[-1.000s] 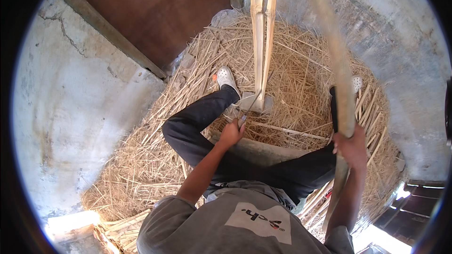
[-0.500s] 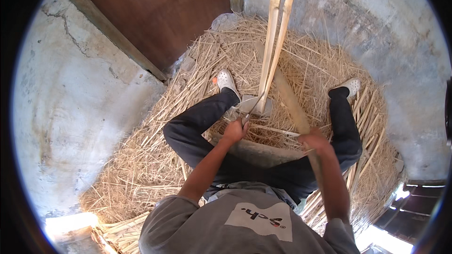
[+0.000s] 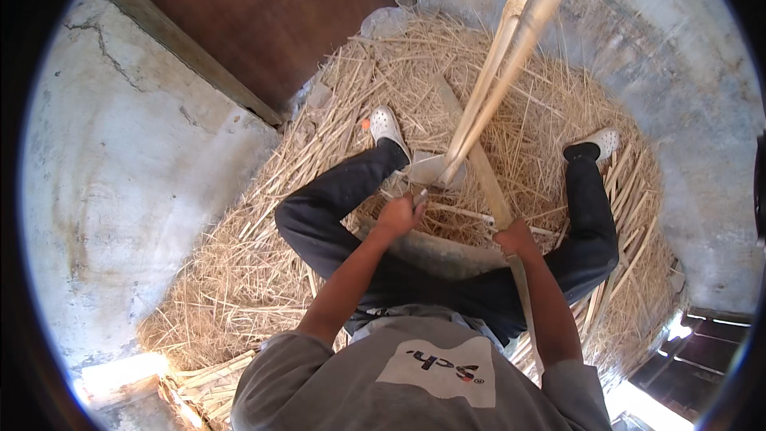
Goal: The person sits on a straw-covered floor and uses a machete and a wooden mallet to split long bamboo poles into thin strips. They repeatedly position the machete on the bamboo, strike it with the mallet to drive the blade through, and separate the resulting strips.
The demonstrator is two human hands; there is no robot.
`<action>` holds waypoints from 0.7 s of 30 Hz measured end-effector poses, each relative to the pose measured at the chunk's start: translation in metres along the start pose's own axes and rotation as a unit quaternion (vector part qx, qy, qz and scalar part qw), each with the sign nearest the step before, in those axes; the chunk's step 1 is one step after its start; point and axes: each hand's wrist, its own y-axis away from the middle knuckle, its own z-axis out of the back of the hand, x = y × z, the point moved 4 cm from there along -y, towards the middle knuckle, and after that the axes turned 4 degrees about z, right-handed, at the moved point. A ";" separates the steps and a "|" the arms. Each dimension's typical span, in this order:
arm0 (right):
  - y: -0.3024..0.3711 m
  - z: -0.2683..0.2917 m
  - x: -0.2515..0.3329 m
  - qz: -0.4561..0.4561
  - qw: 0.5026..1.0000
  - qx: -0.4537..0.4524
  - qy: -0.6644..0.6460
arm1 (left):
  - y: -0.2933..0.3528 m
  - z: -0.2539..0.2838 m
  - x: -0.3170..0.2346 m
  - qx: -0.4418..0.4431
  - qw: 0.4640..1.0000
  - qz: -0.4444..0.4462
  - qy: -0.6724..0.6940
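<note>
My left hand (image 3: 401, 217) is closed around the handle of a knife (image 3: 420, 198); its blade is hard to make out. Just beyond it, a long bamboo pole split into two lengths (image 3: 488, 92) leans up and to the right, its lower end on a flat grey block (image 3: 425, 168). My right hand (image 3: 518, 239) grips a long flat wooden stick (image 3: 488, 179). That stick runs from the straw, behind the split bamboo, back alongside my right forearm.
Straw and loose bamboo strips (image 3: 263, 239) cover the floor around my feet in white clogs (image 3: 385, 126). A curved low seat edge (image 3: 447, 254) shows between my legs. Pale walls (image 3: 128, 183) and a brown door (image 3: 263, 16) close in the space.
The split bamboo's upper end has swung right, and one length is blurred. The knife blade, earlier visible against the bamboo, is now hard to see. My right hand has shifted slightly left with the stick.
</note>
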 end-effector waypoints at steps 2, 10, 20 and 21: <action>0.010 0.023 0.037 -0.097 0.976 0.132 -0.144 | -0.002 -0.015 0.020 0.004 1.000 0.017 -0.001; 0.060 0.161 0.078 -0.051 0.951 0.025 -0.305 | -0.012 -0.025 0.023 -0.014 0.999 0.016 0.029; -0.017 -0.006 -0.029 0.003 0.997 -0.076 -0.023 | -0.001 -0.033 0.026 0.050 0.998 0.023 -0.013; -0.017 -0.021 -0.009 -0.026 0.999 -0.012 0.017 | -0.004 -0.038 0.042 0.066 0.996 0.031 -0.048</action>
